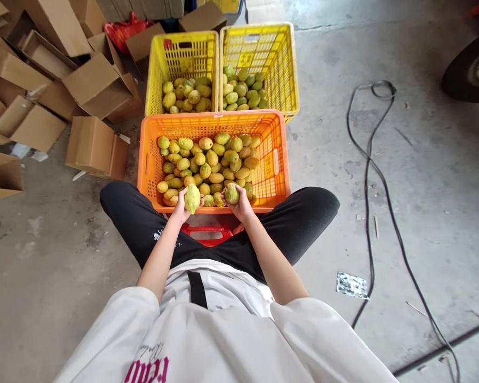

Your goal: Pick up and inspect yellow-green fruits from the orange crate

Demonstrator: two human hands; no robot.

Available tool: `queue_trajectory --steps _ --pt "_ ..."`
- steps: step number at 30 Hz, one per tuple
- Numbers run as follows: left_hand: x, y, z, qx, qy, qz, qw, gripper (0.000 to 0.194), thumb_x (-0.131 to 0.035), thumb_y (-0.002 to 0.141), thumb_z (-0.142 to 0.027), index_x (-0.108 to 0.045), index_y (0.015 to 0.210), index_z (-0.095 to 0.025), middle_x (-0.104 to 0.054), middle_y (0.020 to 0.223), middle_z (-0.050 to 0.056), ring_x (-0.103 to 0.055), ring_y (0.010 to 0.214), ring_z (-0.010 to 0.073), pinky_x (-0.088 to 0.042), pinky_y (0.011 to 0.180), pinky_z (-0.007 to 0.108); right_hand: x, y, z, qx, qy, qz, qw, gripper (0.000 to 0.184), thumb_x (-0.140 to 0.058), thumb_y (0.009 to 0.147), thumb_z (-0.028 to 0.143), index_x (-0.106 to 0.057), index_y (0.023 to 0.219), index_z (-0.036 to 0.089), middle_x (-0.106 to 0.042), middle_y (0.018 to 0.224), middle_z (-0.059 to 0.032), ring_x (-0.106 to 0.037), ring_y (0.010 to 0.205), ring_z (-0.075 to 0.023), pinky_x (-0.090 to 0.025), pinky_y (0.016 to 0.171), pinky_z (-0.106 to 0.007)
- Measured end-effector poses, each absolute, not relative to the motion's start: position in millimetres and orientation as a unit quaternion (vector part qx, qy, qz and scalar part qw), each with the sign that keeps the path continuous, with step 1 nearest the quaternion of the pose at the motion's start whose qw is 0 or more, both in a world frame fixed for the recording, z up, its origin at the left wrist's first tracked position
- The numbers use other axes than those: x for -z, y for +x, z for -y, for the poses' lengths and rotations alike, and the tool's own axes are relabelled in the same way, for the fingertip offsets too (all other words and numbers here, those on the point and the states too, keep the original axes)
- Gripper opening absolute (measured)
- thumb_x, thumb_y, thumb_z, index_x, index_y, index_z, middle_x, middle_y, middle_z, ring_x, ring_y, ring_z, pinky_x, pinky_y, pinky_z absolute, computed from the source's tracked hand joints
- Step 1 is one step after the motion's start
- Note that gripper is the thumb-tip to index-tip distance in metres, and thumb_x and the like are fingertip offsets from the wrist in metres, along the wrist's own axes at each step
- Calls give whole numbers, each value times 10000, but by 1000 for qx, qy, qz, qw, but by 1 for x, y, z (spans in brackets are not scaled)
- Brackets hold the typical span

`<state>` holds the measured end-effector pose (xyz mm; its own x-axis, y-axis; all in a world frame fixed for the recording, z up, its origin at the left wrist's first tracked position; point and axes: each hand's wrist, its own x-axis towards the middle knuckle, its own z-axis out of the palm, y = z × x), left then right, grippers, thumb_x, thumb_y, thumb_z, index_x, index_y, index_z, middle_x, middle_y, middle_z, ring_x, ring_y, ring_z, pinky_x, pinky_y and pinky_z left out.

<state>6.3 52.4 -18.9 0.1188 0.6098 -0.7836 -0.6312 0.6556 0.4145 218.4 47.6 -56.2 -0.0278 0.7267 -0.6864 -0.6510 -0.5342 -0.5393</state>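
My left hand [180, 208] is closed around a bumpy yellow-green lemon [192, 199], its pointed end towards me. A rounder, duller green lemon [232, 193] with brownish marks sits in the fingers of my right hand [244, 205]. Both hands are above the near rim of an orange crate [214, 210], a short gap apart. Many yellow and greenish lemons [211, 158] lie piled inside that crate. Behind it, a left yellow crate [182, 36] holds mostly yellow lemons [193, 97]. Greener ones [242, 90] fill the bottom of the right yellow crate [279, 64].
Open cardboard boxes [96, 85] are heaped at the left, with a red plastic bag [125, 33] among them. A black cable [369, 159] loops over the concrete floor at right, near a wheel [473, 69]. Something red [209, 234] shows between my legs.
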Motion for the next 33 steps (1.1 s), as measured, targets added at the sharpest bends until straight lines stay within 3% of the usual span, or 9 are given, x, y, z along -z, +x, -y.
queue_trajectory --steps 6,12,15,18,21,27,33 --pt "20 3 -54 -418 -23 -529 738 430 -549 955 -568 -703 1042 -176 -775 922 143 -764 981 315 -662 882 491 52 220 -49 -728 -494 37 474 372 -662 797 637 -627 848 271 -708 740 -50 -768 862 -269 -671 629 -365" --pt "21 3 -53 -432 0 -533 727 442 -629 933 -613 -698 946 -176 -745 853 100 -773 916 277 -667 837 422 47 219 -48 -716 -481 29 505 272 -721 801 520 -665 886 268 -743 840 -27 -765 924 -251 -653 679 -339" --pt "22 4 -51 -436 18 -532 726 379 -799 838 -511 -680 956 -170 -737 847 71 -772 904 261 -656 845 408 48 217 -47 -702 -494 24 512 256 -817 760 442 -680 884 265 -747 855 -9 -751 879 -214 -639 699 -309" --pt "22 5 -49 -441 21 -530 724 330 -862 781 -358 -664 962 -168 -739 860 59 -766 905 247 -640 890 427 49 215 -45 -687 -511 49 515 314 -903 699 396 -685 867 246 -724 812 5 -714 782 -168 -612 667 -259" --pt "23 6 -50 -450 7 -529 719 290 -830 805 -328 -669 991 -172 -740 861 55 -754 891 228 -636 905 428 49 215 -43 -696 -511 85 498 369 -945 665 390 -672 865 242 -696 755 25 -680 715 -160 -599 628 -265" --pt "22 4 -55 -434 -31 -548 715 283 -708 924 -456 -691 971 -178 -703 750 34 -698 689 180 -660 810 386 50 214 -42 -689 -509 72 511 437 -962 625 359 -615 874 269 -670 741 63 -665 688 -144 -610 631 -274" --pt "17 5 -55 -411 -21 -516 752 404 -644 959 -542 -720 1016 -149 -748 836 115 -761 897 287 -653 872 464 53 214 -44 -667 -523 44 529 538 -964 599 340 -531 914 291 -717 823 60 -713 732 -169 -619 596 -303"
